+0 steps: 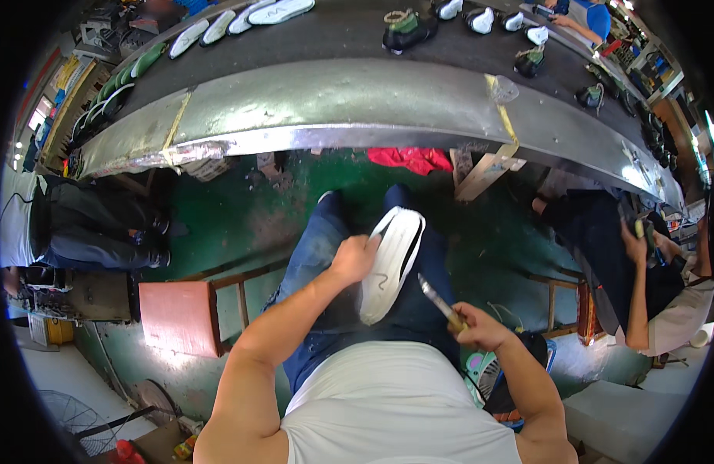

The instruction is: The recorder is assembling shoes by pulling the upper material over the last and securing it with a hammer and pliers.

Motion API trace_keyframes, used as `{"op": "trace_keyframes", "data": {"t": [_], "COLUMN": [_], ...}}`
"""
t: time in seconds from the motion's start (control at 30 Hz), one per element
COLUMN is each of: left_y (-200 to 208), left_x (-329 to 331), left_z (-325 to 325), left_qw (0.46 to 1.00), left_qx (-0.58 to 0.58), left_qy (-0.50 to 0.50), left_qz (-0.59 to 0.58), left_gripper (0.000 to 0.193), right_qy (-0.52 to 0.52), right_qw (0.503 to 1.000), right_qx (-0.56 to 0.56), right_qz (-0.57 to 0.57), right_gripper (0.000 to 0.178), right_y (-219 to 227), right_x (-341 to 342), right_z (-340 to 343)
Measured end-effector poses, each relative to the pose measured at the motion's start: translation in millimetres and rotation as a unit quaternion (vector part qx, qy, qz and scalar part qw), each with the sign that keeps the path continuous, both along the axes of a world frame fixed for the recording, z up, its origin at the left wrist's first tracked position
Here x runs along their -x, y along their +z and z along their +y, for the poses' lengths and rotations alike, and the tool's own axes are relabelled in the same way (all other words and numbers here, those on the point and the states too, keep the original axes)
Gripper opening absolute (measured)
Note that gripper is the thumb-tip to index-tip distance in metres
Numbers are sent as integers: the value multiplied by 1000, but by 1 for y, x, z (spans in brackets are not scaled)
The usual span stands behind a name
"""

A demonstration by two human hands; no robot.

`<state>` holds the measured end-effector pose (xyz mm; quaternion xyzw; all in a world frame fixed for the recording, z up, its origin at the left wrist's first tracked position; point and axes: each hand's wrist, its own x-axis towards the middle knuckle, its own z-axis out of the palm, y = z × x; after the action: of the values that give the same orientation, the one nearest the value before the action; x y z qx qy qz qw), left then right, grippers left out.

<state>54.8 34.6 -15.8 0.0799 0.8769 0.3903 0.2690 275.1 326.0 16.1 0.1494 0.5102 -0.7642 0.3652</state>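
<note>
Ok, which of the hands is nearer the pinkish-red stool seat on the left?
Left. The left hand, gripping the white shoe piece, is right of the stool seat and further forward; the right hand, holding a tool, is farther right.

Workbench (295, 93) before the person (395, 402), stool (179, 317) at left.
Soles (188, 39) lie on the bench's left, shoes (529, 62) right; above the legs (310, 267), a shoe piece (391, 267) is left of what may be a brush (442, 304).

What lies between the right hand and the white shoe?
Head view: the tool held in the right hand spans most of that stretch, its metal end toward the white shoe, with blue jeans beneath.
</note>
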Motion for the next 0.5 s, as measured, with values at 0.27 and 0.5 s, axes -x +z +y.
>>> {"op": "trace_keyframes", "data": {"t": [0.27,0.5], "left_y": [51,12], "left_x": [-1,-49], "left_z": [-16,-28], "left_qw": [910,875], "left_qx": [-209,-397], "left_qy": [-28,-17], "left_qz": [-358,-277], "left_gripper": [62,85], "right_qy": [170,181], "right_qw": [909,791], "right_qx": [-347,-414], "right_qz": [153,412], "right_gripper": [36,48], "right_y": [44,41], "right_x": [49,71], "right_z": [-47,-52]}}
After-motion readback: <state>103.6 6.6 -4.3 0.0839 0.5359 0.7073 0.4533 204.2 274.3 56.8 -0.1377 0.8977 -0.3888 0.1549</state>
